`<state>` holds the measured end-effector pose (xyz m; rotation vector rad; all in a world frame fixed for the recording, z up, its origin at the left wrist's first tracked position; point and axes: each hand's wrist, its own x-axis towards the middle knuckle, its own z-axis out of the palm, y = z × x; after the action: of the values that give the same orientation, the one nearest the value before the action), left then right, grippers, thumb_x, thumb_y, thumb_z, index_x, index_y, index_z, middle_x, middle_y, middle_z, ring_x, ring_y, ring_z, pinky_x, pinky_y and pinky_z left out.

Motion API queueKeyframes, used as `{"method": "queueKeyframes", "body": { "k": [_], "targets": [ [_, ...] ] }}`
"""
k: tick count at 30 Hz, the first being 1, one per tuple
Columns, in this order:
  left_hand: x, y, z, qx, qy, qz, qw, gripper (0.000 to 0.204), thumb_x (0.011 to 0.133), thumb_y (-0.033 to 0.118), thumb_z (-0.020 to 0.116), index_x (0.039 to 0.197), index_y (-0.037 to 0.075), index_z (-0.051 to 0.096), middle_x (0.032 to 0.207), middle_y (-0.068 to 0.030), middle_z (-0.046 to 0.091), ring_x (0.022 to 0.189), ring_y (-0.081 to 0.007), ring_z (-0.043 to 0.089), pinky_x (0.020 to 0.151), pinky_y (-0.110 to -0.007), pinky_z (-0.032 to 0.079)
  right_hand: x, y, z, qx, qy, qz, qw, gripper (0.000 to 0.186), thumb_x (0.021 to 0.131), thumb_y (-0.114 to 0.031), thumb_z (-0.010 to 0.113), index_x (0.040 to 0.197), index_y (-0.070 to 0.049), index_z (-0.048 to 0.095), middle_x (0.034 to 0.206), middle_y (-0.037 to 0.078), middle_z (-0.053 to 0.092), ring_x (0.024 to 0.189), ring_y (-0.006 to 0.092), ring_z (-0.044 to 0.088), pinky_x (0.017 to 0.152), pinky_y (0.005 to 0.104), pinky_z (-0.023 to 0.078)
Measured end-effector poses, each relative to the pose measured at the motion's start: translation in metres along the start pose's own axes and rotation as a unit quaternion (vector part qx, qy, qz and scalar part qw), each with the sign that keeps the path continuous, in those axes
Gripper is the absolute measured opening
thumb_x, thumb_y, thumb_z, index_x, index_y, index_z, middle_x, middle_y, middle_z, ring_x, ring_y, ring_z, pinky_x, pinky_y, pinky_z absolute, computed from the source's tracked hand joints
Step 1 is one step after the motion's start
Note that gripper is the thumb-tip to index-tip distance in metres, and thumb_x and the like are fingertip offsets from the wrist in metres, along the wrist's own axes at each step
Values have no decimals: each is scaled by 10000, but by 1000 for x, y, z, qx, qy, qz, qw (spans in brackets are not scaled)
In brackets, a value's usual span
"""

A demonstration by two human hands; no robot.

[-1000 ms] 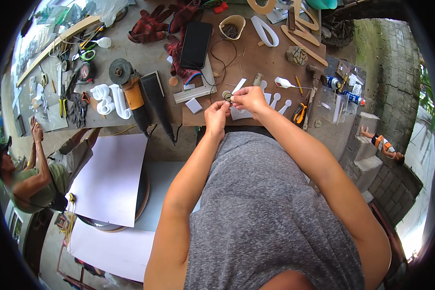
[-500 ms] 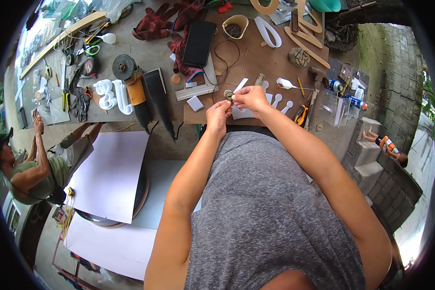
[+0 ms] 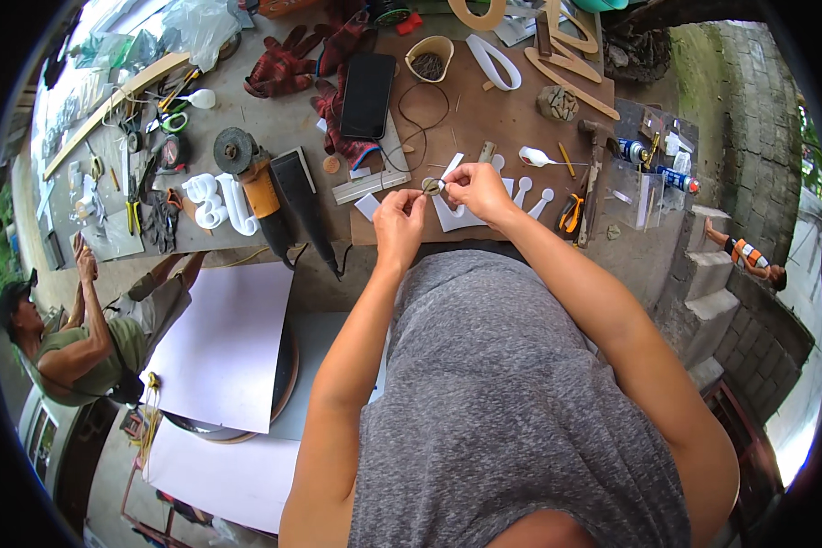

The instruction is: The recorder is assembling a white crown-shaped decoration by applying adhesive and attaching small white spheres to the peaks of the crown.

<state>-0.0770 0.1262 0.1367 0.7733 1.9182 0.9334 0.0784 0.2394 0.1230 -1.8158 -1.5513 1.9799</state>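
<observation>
Both hands pinched on the small ring-shaped piece (image 3: 432, 185) over the brown table (image 3: 511, 119): left hand (image 3: 400, 217) fingers steady it, right hand (image 3: 478, 187) should work slowly, keeping it above the white cutouts (image 3: 457, 215).

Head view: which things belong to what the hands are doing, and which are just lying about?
In hand:
- small round piece, pinched between left hand and right hand
- white cut-out shapes on the brown board right under the hands

Lying about:
- angle grinder
- black phone
- red work gloves
- orange-handled pliers
- white letter cut-outs
</observation>
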Motion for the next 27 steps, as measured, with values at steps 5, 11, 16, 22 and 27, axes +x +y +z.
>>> {"method": "queueKeyframes", "body": {
  "k": [5, 11, 16, 22, 27],
  "targets": [
    [41, 9, -27, 150, -67, 204, 965, 122, 891, 87, 743, 957, -9, 781, 855, -152, 719, 733, -284, 693, 709, -390, 550, -7, -17, -24, -208, 30, -176, 962, 158, 892, -87, 674, 1003, 7, 736, 898, 163, 718, 831, 310, 702, 774, 411, 552],
    [26, 20, -9, 169, -73, 106, 977, 179, 858, 144, 763, 913, -24, 786, 816, -186, 732, 741, -311, 723, 726, -414, 567, 8, -26, -45, -233, 4, -209, 950, 124, 927, -98, 674, 999, -14, 730, 961, 160, 686, 902, 351, 685, 839, 439, 539],
    [3, 9, 13, 101, -67, -26, 992, 190, 867, 123, 744, 943, -45, 789, 872, -209, 749, 797, -336, 741, 793, -422, 573, 22, -26, -56, -208, -18, -212, 955, 136, 909, -128, 717, 978, -13, 740, 930, 154, 690, 873, 328, 691, 806, 411, 549],
    [-5, 4, 26, 80, -17, -41, 996, 202, 895, 146, 742, 953, -42, 791, 871, -211, 753, 783, -322, 743, 779, -410, 573, 7, -14, -47, -183, 70, -100, 976, 219, 923, -216, 752, 971, -3, 756, 786, 104, 727, 648, 229, 676, 629, 374, 543],
    [-9, -8, 36, 61, 18, -41, 997, 217, 915, 164, 744, 978, -36, 799, 873, -201, 779, 769, -286, 761, 763, -386, 581, -12, 1, -21, 75, -1, 118, 990, 299, 949, -261, 776, 1011, 32, 762, 739, 53, 710, 519, 80, 559, 470, 260, 439]
  ]
}}
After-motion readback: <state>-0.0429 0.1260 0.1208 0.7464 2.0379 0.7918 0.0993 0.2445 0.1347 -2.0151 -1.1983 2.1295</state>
